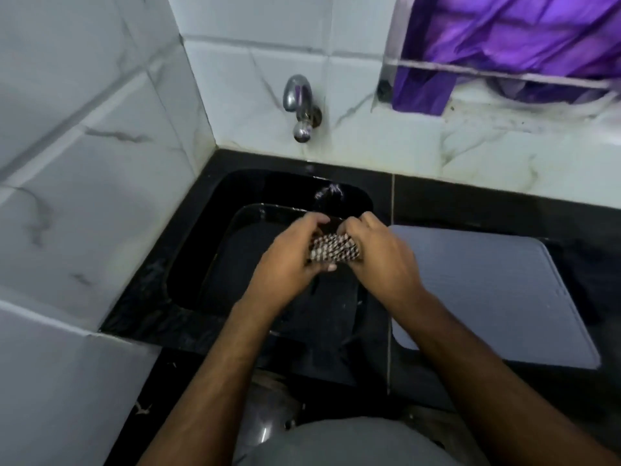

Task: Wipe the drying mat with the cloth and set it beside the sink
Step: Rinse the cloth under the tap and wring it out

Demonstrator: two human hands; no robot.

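Fingers of left hand (291,250) curled tight round left end of bunched black-and-white checked cloth (336,248), thumb tucked under lower edge. Fingers of right hand (378,252) curled likewise round right end, knuckles up, back of hand toward camera. Cloth gripped between both fists, short patterned stretch showing in gap between them. Both wrists bent slightly inward, forearms converging from lower frame.

Directly below fingers: black rectangular sink basin (201,264), wet sheen on its floor. Beyond fingertips, on tiled wall: chrome tap (301,107), spout pointing down.

Just right of right-hand knuckles: flat grey rectangular drying mat with rounded corners (497,294), lying on black stone counter (470,200) beside sink, left edge near basin rim. Right forearm crossing over mat's near left corner.

Far upper right of fingers: purple fabric (504,35) draped over rail.
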